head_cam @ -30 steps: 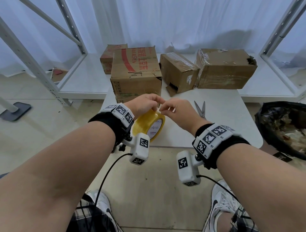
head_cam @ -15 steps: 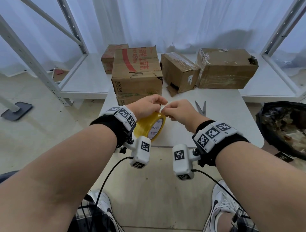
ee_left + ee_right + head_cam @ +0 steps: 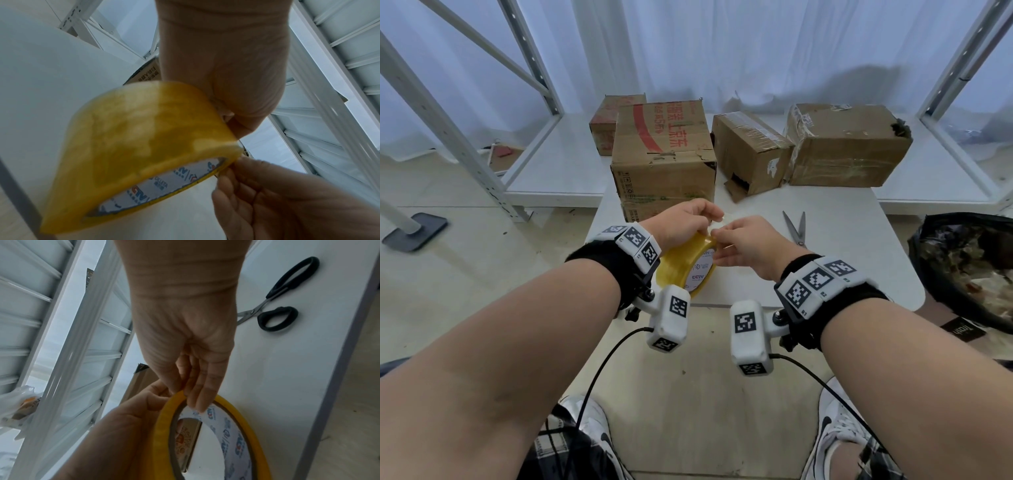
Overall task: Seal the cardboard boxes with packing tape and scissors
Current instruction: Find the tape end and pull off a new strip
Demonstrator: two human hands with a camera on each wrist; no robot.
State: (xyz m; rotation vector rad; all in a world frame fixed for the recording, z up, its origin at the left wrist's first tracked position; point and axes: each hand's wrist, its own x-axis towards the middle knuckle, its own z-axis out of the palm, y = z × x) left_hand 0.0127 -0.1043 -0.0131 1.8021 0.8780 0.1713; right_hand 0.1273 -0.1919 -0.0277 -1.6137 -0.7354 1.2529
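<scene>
A yellow packing tape roll is held upright above the near edge of the white table. My left hand grips the roll's top from the left, fingers curled over it. My right hand pinches the roll's upper rim, seen closely in the right wrist view as right hand on tape roll. In the left wrist view the left hand sits behind the tape roll. Black-handled scissors lie open on the table right of my hands. A large cardboard box stands just beyond the roll.
Three more cardboard boxes sit at the back, partly on a low white shelf. A black rubbish bag stands at the table's right. Metal rack posts rise on both sides.
Both hands stayed together at the roll's top. The right hand's fingers have shifted onto the roll's upper rim, and the roll has tilted slightly.
</scene>
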